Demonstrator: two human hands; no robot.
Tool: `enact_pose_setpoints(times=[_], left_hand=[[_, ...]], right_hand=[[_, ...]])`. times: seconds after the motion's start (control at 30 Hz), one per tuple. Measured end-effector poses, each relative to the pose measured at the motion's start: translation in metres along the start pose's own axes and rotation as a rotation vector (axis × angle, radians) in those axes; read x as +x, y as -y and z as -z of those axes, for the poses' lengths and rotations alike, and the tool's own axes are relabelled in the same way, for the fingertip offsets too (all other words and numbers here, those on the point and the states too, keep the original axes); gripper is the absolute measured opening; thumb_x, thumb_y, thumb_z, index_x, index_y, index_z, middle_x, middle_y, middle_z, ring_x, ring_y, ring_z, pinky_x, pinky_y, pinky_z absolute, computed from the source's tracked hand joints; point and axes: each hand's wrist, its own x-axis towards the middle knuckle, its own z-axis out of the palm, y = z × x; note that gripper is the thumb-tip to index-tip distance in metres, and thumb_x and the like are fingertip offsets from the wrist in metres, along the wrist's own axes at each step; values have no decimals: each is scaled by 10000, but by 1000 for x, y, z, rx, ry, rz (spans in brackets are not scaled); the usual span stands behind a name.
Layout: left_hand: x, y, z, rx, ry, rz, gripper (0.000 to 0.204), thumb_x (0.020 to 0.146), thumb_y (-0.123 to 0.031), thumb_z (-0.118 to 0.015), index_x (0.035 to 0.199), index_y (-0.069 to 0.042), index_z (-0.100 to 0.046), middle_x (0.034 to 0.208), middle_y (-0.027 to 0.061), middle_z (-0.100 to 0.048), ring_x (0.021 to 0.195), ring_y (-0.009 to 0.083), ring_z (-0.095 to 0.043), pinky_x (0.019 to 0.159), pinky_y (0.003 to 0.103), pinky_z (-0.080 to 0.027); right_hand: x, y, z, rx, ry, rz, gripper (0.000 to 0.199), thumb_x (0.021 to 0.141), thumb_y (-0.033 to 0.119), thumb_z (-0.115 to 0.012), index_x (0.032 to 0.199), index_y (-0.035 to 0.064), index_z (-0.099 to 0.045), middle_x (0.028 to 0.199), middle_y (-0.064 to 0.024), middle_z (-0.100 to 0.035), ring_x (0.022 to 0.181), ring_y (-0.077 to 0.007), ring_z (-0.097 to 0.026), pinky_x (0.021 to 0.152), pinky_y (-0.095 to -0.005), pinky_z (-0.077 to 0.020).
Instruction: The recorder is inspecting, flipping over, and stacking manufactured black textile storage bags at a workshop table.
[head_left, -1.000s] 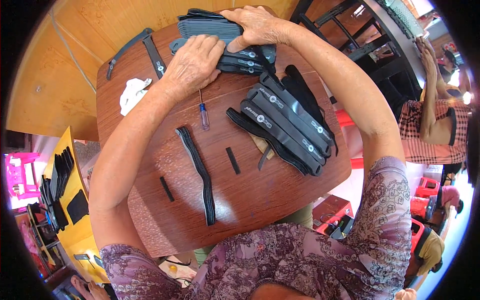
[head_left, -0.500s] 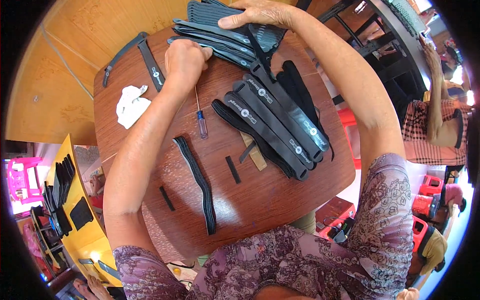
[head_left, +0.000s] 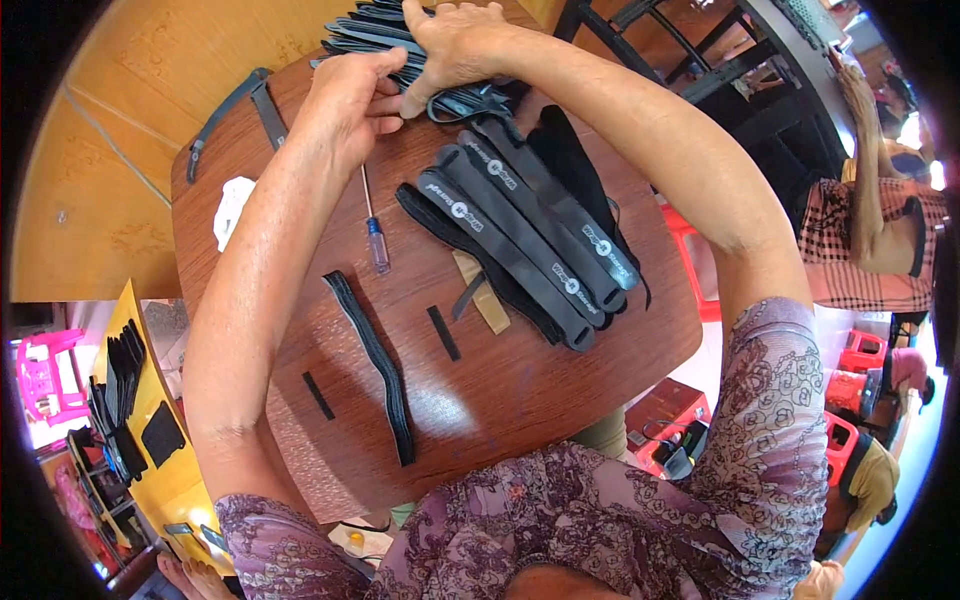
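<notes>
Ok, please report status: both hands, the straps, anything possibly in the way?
Left hand and right hand at far strap pile. Nearer strap bundle untouched. Screwdriver lies close to left hand, maybe in the way.

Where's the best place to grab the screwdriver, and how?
Probably by the chunky blue see-through handle of the screwdriver, reaching from the person's body side with fingers on both sides. It lies flat with that thick end toward the body, while the thin metal shaft points away toward the left hand.
</notes>
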Motion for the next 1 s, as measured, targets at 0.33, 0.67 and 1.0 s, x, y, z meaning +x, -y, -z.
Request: enact_pose_setpoints(times=[0.33, 0.67, 1.0], left_hand=[[-36, 33, -51, 571, 89, -393, 508, 719, -486, -632, 829, 7, -689, 798, 172, -672, 734, 294, -656, 721, 371, -493], [-50, 27, -74, 793, -64, -340, 552, 695, -488, -628, 706, 63, -663, 727, 259, -641, 771, 403, -634, 752, 443, -471], [-53, 28, -69, 813, -99, -488, 423, 651, -371, -674, 658, 51, -647, 660, 235, -625, 696, 377, -623, 718, 451, -461]], right_hand=[[10, -20, 8, 230, 153, 101, 643, 513, 470, -742, 940, -8, -687, 973, -204, -663, 869, -308, -656, 746, -379, -523], [18, -14, 11, 167, 160, 109, 680, 460, 484, -785, 924, -5, -689, 937, -177, -674, 857, -288, -660, 745, -380, -521], [15, -9, 7, 133, 60, 131, 559, 458, 399, -782, 854, 12, -703, 863, -161, -680, 793, -285, -660, 706, -371, -520]])
